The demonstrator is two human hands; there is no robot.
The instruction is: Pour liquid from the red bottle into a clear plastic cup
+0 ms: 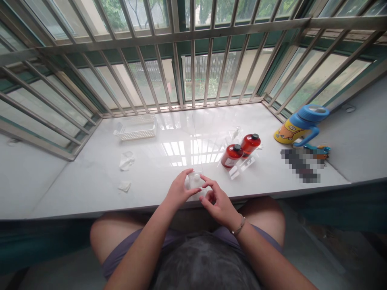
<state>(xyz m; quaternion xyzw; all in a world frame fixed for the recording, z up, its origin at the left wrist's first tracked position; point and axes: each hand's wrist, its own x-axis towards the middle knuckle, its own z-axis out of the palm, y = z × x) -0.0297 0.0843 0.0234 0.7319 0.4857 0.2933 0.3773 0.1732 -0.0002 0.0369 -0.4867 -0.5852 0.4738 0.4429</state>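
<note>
A small clear, squarish container (196,184) with a rounded whitish part on top is at the table's front edge, between my two hands. My left hand (180,188) grips it from the left, with the fingers on its far side and the thumb across its near side. From the right, my right hand (215,197) is curled against it, index fingertip at its upper right and thumb low by its near corner. The fingers partly cover the container, so its exact kind is unclear.
Two red bottles with black caps (232,156) stand right of centre, among clear plastic pieces (242,167). A white mesh basket (137,131) lies at the back left, crumpled tissues (126,160) nearer. A blue-yellow flask (298,125) and a pixelated dark item (302,166) are at right.
</note>
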